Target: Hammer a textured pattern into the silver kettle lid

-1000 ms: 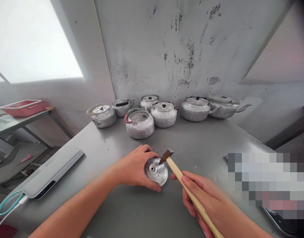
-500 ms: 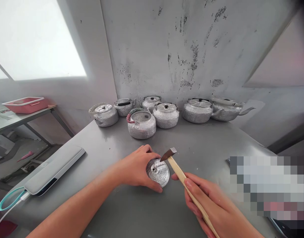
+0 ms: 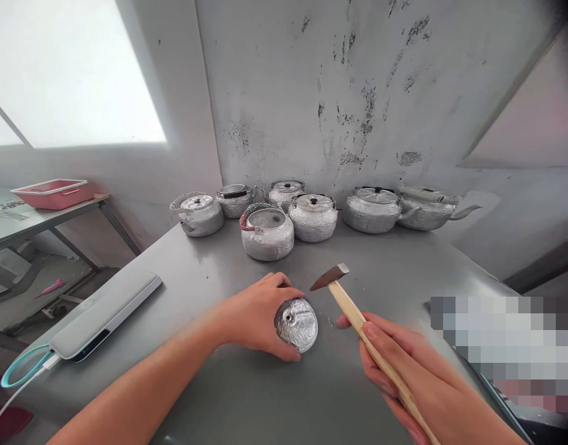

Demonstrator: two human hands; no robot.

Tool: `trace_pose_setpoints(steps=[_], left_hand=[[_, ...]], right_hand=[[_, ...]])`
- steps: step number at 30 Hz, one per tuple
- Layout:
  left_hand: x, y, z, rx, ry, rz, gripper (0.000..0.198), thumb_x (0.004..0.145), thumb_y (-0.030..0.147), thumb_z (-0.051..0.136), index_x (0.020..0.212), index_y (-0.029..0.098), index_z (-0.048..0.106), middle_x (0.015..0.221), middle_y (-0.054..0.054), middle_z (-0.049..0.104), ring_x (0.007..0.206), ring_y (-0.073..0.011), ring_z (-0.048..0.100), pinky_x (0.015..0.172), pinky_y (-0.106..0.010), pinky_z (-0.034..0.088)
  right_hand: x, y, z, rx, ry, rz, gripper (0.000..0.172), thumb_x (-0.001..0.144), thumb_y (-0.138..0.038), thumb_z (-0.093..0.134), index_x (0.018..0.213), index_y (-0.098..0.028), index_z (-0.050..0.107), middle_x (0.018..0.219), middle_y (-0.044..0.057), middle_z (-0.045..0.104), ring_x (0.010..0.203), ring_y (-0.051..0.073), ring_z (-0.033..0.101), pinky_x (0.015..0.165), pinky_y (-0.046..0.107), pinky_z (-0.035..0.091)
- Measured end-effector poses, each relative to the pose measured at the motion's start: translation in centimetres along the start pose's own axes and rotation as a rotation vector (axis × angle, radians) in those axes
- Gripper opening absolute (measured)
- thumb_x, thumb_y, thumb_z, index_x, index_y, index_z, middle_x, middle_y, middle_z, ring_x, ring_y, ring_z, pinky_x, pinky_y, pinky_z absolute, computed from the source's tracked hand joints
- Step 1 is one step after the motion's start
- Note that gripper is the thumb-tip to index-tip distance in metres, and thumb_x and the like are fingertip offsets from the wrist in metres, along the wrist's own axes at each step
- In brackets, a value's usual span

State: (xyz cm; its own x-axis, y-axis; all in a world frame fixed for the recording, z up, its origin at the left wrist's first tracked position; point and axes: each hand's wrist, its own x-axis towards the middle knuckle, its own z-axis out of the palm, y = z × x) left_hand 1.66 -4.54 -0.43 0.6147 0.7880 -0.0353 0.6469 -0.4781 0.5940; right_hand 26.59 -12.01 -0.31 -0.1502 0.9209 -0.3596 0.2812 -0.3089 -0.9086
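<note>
My left hand (image 3: 258,318) is closed round the edge of a small round silver kettle lid (image 3: 302,326). The lid has a dented, hammered-looking surface and a small hole left of its middle. Fingers and thumb grip its left side, just above the grey table (image 3: 246,395). In my right hand (image 3: 399,364) is a hammer (image 3: 358,315) with a pale wooden handle and a dark wedge-shaped head. Its narrow end points at the lid from the upper right, apart from it. Beyond my hands stands a lidless silver kettle (image 3: 269,242) with a red and dark wrapped handle.
Several silver kettles (image 3: 313,219) line the back of the table near the stained wall (image 3: 288,93). A grey power bank (image 3: 107,312) with a cable lies at the left edge. Farther left, a pink basket (image 3: 56,196) sits on another table. A blurred-out patch covers the right side.
The hammer in my right hand has lifted away from the lid, up and to the right. My left hand still holds the lid, nearly unmoved. The view has shifted slightly.
</note>
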Motion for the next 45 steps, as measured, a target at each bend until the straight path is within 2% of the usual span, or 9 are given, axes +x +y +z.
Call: trace_pose_setpoints(steps=[8, 15, 18, 22, 27, 30, 35, 41, 45], left_hand=[[0.4, -0.3, -0.3, -0.081, 0.188, -0.018, 0.085, 0.063, 0.041, 0.088, 0.141, 0.036, 0.054, 0.138, -0.006, 0.043, 0.12, -0.0301, 0.057, 0.106, -0.043, 0.049], [0.9, -0.7, -1.4, -0.111, 0.437, 0.016, 0.068, 0.074, 0.018, 0.075, 0.138, 0.033, 0.056, 0.138, -0.003, 0.056, 0.125, -0.0256, 0.057, 0.11, -0.038, 0.044], [1.3, -1.2, -2.3, -0.186, 0.406, 0.022, 0.063, 0.077, 0.017, 0.07, 0.137, 0.029, 0.057, 0.126, -0.002, 0.067, 0.11, -0.0224, 0.064, 0.099, -0.034, 0.049], [2.3, -1.2, -2.7, -0.165, 0.291, 0.011, 0.026, 0.086, 0.037, 0.068, 0.106, 0.021, 0.071, 0.098, -0.002, 0.073, 0.087, -0.0194, 0.064, 0.077, -0.028, 0.049], [3.9, -0.7, -2.6, -0.127, 0.316, -0.006, 0.046, 0.096, 0.055, 0.051, 0.07, 0.018, 0.059, 0.061, 0.004, 0.045, 0.059, -0.0118, 0.038, 0.055, -0.026, 0.029], [5.0, -0.6, -2.6, -0.108, 0.345, -0.027, 0.046, 0.094, 0.052, 0.052, 0.062, 0.019, 0.051, 0.058, 0.005, 0.034, 0.058, -0.0113, 0.03, 0.055, -0.027, 0.023], [6.5, -0.6, -2.3, -0.088, 0.435, -0.059, 0.032, 0.088, 0.031, 0.05, 0.059, 0.018, 0.044, 0.062, 0.004, 0.034, 0.063, -0.0121, 0.031, 0.058, -0.027, 0.025], [6.2, -0.9, -1.8, -0.071, 0.466, -0.06, 0.044, 0.094, 0.047, 0.05, 0.061, 0.019, 0.042, 0.061, 0.004, 0.035, 0.062, -0.0121, 0.029, 0.057, -0.029, 0.023], [5.4, -0.9, -1.7, -0.077, 0.444, -0.077, 0.047, 0.095, 0.051, 0.051, 0.061, 0.019, 0.043, 0.059, 0.005, 0.035, 0.06, -0.012, 0.028, 0.056, -0.029, 0.023]], right_hand=[[0.6, -0.9, -0.7, 0.038, 0.046, -0.024, 0.043, 0.089, -0.064, 0.05, 0.109, -0.026, 0.056, 0.062, -0.008, 0.042, 0.04, 0.008, 0.033, 0.037, 0.021, 0.032], [0.5, -1.1, -0.5, 0.023, -0.004, -0.129, 0.039, 0.099, -0.058, 0.042, 0.12, -0.027, 0.053, 0.073, -0.008, 0.044, 0.049, 0.009, 0.035, 0.047, 0.023, 0.035], [0.5, -1.7, -0.4, 0.004, -0.032, -0.154, 0.034, 0.103, -0.053, 0.038, 0.123, -0.028, 0.05, 0.075, -0.009, 0.041, 0.05, 0.008, 0.034, 0.048, 0.023, 0.035], [0.6, -3.2, -0.5, -0.061, -0.061, -0.105, 0.025, 0.103, -0.049, 0.039, 0.103, -0.027, 0.051, 0.073, -0.009, 0.039, 0.049, 0.008, 0.029, 0.043, 0.021, 0.03], [0.6, -4.6, -0.2, -0.043, -0.047, -0.087, 0.023, 0.103, -0.044, 0.039, 0.094, -0.026, 0.05, 0.07, -0.009, 0.041, 0.046, 0.007, 0.027, 0.04, 0.021, 0.026], [0.7, -4.4, 0.1, -0.025, -0.006, -0.069, 0.029, 0.103, -0.045, 0.036, 0.091, -0.024, 0.052, 0.067, -0.009, 0.042, 0.046, 0.007, 0.029, 0.04, 0.021, 0.025], [1.4, -3.0, 0.6, 0.013, -0.04, -0.083, 0.029, 0.103, -0.043, 0.035, 0.09, -0.024, 0.052, 0.069, -0.008, 0.046, 0.047, 0.008, 0.033, 0.042, 0.02, 0.028], [1.9, -1.3, 0.9, 0.011, -0.081, -0.131, 0.029, 0.105, -0.051, 0.032, 0.103, -0.027, 0.048, 0.079, -0.008, 0.049, 0.046, 0.007, 0.041, 0.036, 0.017, 0.037], [2.0, -0.6, 0.9, -0.022, -0.078, -0.123, 0.035, 0.105, -0.055, 0.031, 0.093, -0.026, 0.048, 0.074, -0.01, 0.045, 0.039, 0.004, 0.031, 0.031, 0.015, 0.031]])
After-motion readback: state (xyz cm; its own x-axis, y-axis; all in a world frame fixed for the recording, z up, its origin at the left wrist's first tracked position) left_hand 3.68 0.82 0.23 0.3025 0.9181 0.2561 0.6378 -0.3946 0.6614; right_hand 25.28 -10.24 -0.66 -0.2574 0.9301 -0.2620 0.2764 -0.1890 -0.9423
